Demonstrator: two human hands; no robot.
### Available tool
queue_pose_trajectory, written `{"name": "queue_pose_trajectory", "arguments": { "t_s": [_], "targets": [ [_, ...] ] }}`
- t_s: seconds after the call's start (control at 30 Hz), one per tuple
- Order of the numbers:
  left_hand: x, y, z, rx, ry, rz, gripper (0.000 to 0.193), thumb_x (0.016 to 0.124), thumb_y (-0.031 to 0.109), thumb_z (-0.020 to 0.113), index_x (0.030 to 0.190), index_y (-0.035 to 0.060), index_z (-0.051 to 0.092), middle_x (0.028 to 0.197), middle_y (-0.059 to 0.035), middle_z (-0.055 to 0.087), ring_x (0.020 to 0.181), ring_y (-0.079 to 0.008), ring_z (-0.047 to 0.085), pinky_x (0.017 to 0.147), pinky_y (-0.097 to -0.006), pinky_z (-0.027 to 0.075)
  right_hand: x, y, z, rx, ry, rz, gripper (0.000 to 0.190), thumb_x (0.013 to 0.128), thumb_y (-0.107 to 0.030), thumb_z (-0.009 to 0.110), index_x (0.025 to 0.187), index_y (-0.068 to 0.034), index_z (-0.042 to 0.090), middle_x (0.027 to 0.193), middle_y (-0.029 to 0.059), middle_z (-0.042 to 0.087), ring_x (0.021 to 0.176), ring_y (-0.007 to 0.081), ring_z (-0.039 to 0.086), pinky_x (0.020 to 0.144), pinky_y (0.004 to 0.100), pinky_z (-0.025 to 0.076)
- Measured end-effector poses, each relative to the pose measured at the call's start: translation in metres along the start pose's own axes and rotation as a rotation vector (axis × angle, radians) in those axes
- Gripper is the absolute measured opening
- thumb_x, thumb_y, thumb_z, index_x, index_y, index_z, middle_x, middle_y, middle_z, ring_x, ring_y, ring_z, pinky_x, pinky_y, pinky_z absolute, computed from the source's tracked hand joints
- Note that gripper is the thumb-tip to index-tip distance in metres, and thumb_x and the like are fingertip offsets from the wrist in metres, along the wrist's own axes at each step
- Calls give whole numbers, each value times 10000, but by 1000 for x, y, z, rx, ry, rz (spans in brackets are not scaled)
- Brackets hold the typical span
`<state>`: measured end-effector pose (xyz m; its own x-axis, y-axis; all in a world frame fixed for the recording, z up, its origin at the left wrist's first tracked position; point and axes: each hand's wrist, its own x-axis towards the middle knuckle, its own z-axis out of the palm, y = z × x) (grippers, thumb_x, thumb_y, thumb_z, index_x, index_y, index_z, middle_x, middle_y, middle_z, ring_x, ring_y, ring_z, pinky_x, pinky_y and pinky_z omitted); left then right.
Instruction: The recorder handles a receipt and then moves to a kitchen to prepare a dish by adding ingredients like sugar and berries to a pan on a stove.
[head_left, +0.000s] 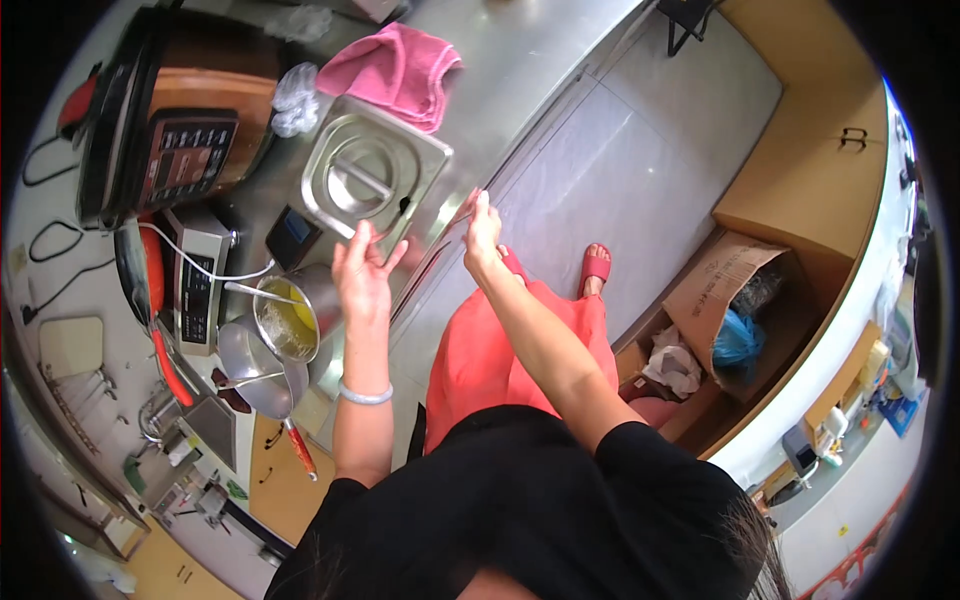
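Note:
My left hand, with a pale bangle on its wrist, has its fingers spread at the near edge of a rectangular stainless steel pan with a lid. Whether the fingertips touch the metal is hard to tell. My right hand is held empty over the counter's front edge, fingers extended, apart from the pan. The lid lies flat and has a bar handle across its round recess. Beside my left forearm stand a steel pot with something yellow inside and a saucepan with a red patterned handle.
A pink cloth and a crumpled clear plastic bag lie behind the pan. An electric cooker, a phone and a countertop appliance stand left, with a white cable. A cardboard box is on the right.

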<state>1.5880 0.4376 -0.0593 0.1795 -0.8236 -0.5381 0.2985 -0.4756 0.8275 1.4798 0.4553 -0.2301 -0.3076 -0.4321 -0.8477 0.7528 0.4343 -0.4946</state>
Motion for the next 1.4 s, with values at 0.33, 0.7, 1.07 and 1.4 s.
{"name": "queue_pose_trajectory", "arguments": {
  "t_s": [0.33,0.7,1.07,1.4],
  "targets": [
    [-18,1,-32,-125,35,-6,64,838,81,585,844,63,524,885,-33,555,864,-112,539,900,-521,467,33,-25,11,-172,210,-454,494,920,-420,402,1075,32,527,1082,244,522,1027,346,494,898,432,389],
    [-4,0,-38,-165,42,-136,328,961,134,355,1230,-46,410,933,-118,502,828,-256,497,930,-639,397,53,-57,-13,186,-347,71,559,856,-651,351,853,-141,580,723,-56,521,688,77,485,671,320,427],
    [-23,13,-19,-65,-108,-173,75,896,57,480,931,-7,497,759,-71,490,690,-174,495,873,-525,504,24,-101,-135,-243,57,94,832,779,-737,373,989,26,629,994,175,606,913,245,568,794,377,452],
    [-43,-3,17,324,-222,-168,367,801,135,644,1102,-6,486,813,-49,514,638,-113,447,527,-243,372,-31,-217,-311,-1330,573,-667,885,656,-657,610,1291,-84,381,1150,165,521,1091,324,493,893,466,381]
  ]
}}
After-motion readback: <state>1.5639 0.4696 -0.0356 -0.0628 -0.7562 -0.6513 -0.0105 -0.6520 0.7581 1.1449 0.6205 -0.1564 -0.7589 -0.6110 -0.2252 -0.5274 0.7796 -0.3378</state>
